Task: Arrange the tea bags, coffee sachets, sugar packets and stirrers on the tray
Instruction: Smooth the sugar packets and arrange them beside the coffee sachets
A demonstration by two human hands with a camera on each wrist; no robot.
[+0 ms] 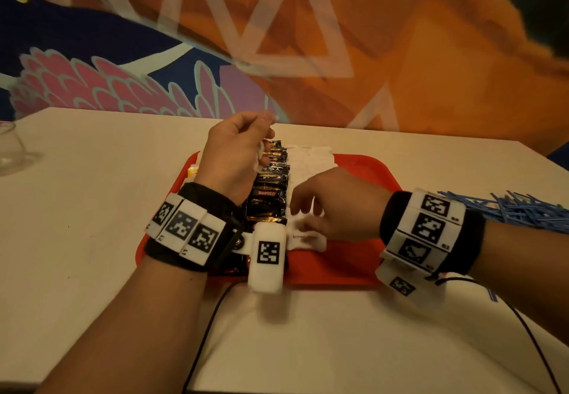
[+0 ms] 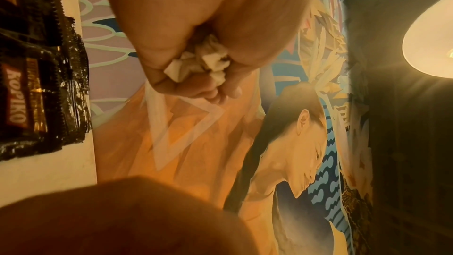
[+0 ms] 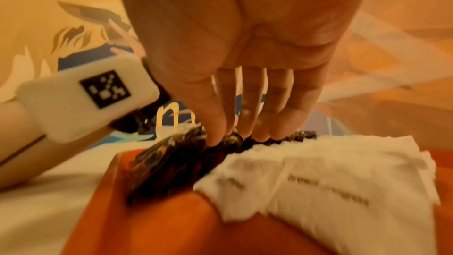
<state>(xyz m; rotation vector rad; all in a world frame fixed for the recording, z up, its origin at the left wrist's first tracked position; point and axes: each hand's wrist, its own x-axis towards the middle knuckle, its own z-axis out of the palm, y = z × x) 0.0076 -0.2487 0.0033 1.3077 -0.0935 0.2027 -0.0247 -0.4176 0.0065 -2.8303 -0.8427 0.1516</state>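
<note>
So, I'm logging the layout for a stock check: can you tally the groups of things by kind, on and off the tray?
Tray: 1
Coffee sachet row: 1, on the tray
White packet row: 1, on the tray
White packet bunch: 1, in the left hand
Stirrer pile: 1, off the tray
Glass: 1
Total: 6

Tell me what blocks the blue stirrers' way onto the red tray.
The right forearm lies between the pile of thin blue stirrers on the white table and the red plastic tray. The tray's right part is bare; black coffee sachets and white sugar packets fill its middle.
</note>
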